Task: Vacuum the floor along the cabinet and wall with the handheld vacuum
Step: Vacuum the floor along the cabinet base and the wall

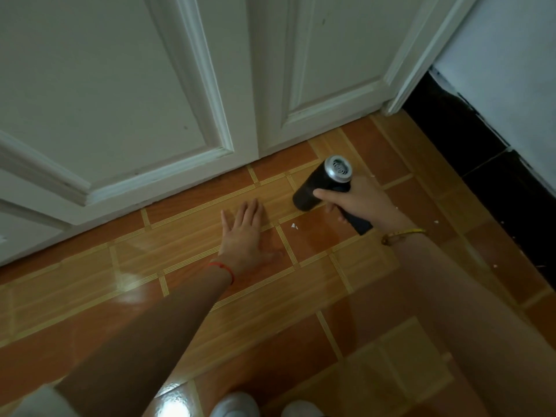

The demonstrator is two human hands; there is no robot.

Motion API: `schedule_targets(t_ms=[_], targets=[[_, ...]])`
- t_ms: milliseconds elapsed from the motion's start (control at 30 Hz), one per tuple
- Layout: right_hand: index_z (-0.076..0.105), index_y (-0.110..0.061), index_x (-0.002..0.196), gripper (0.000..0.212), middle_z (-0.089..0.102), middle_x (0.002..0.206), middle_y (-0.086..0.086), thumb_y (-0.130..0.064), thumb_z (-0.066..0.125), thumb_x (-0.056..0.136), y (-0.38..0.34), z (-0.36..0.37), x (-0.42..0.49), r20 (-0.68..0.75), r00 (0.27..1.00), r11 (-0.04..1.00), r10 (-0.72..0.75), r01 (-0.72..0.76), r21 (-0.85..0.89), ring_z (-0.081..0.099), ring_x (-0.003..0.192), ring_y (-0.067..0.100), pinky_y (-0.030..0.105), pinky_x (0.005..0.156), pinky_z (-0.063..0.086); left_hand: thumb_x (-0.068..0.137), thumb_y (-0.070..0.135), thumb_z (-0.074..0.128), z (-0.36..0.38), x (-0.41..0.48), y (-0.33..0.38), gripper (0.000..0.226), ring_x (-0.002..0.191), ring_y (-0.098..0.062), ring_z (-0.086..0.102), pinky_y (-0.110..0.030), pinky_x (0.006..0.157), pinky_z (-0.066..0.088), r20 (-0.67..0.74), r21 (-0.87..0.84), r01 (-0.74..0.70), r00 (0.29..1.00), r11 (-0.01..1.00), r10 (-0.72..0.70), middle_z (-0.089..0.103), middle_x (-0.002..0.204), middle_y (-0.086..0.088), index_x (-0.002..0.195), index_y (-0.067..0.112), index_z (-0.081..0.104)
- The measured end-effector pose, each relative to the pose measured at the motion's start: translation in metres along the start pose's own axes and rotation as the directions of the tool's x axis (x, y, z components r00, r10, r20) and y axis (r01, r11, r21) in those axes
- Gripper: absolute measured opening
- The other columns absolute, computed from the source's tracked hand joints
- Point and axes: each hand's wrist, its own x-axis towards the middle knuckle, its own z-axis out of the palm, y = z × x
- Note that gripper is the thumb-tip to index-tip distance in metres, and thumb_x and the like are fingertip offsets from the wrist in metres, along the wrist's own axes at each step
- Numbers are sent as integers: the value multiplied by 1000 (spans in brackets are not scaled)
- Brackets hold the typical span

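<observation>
A black handheld vacuum with a silver vented rear end is gripped by my right hand around its handle. Its front end points down-left at the orange tiled floor, a short way from the white cabinet doors. My left hand lies flat on the tiles, fingers spread, left of the vacuum and holding nothing. Small white scraps lie on the floor between my two hands. The wall with a black skirting runs along the right.
More white specks lie on the tiles near the black skirting. The toes of white shoes show at the bottom edge. A bracelet sits on each wrist.
</observation>
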Motion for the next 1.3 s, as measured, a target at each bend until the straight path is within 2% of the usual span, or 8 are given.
schedule_targets(t_ms=[200, 333, 500, 700, 900, 1067, 1200, 1300], targets=[[63, -16, 81, 21, 70, 65, 2, -34, 74, 83, 1, 28, -31, 56, 998, 995, 0, 5, -95, 58, 40, 3, 17, 42, 45, 72, 75, 62, -2, -1, 3, 123, 153, -23, -10, -65, 118, -4, 14, 11, 9, 1000, 1000, -9, -10, 167, -2, 158, 16, -3], [66, -16, 97, 33, 63, 67, -10, -41, 77, 77, 9, 35, -40, -101, 994, 991, -49, 36, -129, 58, 53, 2, 16, 48, 42, 73, 75, 62, -5, -1, 5, 123, 153, -24, -10, -64, 118, -6, 35, 28, 14, 999, 1000, -15, -10, 167, -4, 157, 15, -4], [65, -18, 107, 47, 61, 73, -16, -47, 78, 73, 18, 39, -49, -69, 997, 989, -44, 34, -146, 56, 63, -4, 8, 50, 38, 74, 75, 60, -9, -1, 6, 122, 153, -25, -9, -64, 118, -6, 56, 49, 13, 998, 999, -16, -9, 167, -5, 157, 14, -6], [66, -15, 112, 46, 63, 89, -8, -40, 79, 75, 31, 24, -61, -345, 938, 995, -28, -6, -97, 60, 89, 10, 18, 68, 44, 73, 71, 65, -14, 0, 13, 121, 154, -29, -4, -61, 120, -4, 43, 52, 35, 998, 998, -38, -2, 167, -8, 157, 10, 3], [63, -12, 118, 51, 64, 92, -4, -38, 79, 77, 49, -4, -72, -424, 906, 999, 10, -28, -36, 58, 83, 11, 26, 71, 47, 70, 48, 81, -9, 1, 46, 123, 153, -31, -6, -56, 119, -11, -51, -47, -121, 992, 992, 119, -1, 167, -7, 157, 20, -1], [64, -6, 109, 47, 73, 94, 11, -39, 77, 78, 71, -35, -83, -516, 848, 993, 122, -104, 63, 63, 71, 20, 36, 73, 58, 75, 48, 77, -4, 3, 85, 117, 153, -28, -8, -52, 120, -11, -7, -72, -218, 976, 973, 218, -4, 167, -6, 158, 18, 1], [64, -8, 101, 36, 72, 79, 11, -37, 75, 81, 79, -46, -86, -498, 855, 990, 144, -126, 69, 62, 49, 19, 30, 52, 54, 78, 53, 74, 0, 2, 107, 115, 153, -28, -9, -54, 122, -9, 44, -39, -278, 959, 960, 279, -5, 167, -7, 158, 16, 0], [64, -8, 100, 36, 71, 80, 9, -38, 75, 81, 81, -44, -84, -441, 888, 991, 129, -123, 43, 63, 58, 19, 35, 62, 58, 77, 54, 73, 1, 1, 115, 116, 153, -27, -11, -53, 121, -11, 57, -16, -298, 953, 955, 298, -8, 167, -6, 158, 16, 0]])
